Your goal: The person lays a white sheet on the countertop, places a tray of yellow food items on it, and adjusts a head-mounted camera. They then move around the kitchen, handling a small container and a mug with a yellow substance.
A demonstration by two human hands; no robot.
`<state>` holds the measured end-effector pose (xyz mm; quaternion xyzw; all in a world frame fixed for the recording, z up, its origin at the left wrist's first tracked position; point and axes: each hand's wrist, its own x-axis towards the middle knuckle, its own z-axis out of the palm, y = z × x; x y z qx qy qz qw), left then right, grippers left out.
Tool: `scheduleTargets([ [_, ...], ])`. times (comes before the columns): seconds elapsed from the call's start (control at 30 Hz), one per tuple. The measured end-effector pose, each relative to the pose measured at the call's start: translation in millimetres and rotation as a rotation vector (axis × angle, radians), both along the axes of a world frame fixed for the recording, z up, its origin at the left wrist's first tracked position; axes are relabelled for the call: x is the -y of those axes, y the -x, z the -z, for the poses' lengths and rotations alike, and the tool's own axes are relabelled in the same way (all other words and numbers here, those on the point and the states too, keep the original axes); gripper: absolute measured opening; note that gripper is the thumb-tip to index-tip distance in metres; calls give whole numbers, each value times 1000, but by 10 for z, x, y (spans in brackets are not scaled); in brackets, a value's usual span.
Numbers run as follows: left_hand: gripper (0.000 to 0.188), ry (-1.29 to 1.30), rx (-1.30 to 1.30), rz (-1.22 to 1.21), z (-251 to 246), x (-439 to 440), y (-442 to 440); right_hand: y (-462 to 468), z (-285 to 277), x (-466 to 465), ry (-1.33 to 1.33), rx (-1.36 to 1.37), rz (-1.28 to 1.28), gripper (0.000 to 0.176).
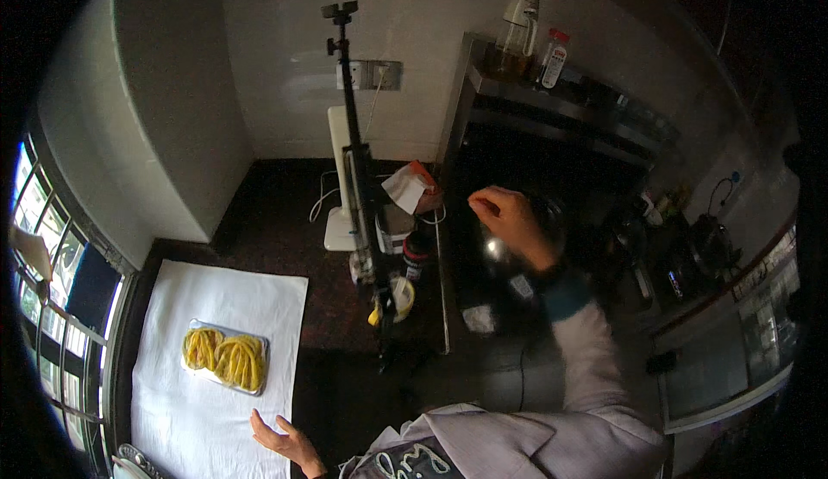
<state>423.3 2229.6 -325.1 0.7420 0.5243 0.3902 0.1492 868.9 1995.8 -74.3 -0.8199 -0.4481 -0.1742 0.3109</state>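
Observation:
My left hand is over the edge of a white sheet on the dark counter. Its fingers are apart and hold nothing. Above it in the view lies a shallow tray with two bundles of yellow, noodle-like strands. My right hand is raised over the dark stove area, fingers curled; whether something small is between them cannot be told. Below it, a round, shiny vessel or lid is partly hidden by the hand and forearm.
A black stand rises mid-view before a white upright device. Near it are a tissue pack, a dark bottle and a yellow tape roll. A jug and a red-capped bottle stand on the shelf. A barred window is left.

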Motion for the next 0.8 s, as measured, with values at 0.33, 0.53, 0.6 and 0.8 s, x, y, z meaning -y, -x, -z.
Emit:
scheduleTargets([
  [0.33,39,-9,67,-24,-90,130,-723,-1142,-660,-173,-93,142,65,15],
  [0.53,35,132,202,-50,-141,237,-966,-1234,-671,-347,-66,94,-90,20],
  [0.6,33,41,200,-40,-141,284,-1008,-1031,-501,-532,43,-7,-254,25],
  [0.8,34,-67,111,-43,-177,361,-1006,-672,-245,-988,410,171,-532,32],
])
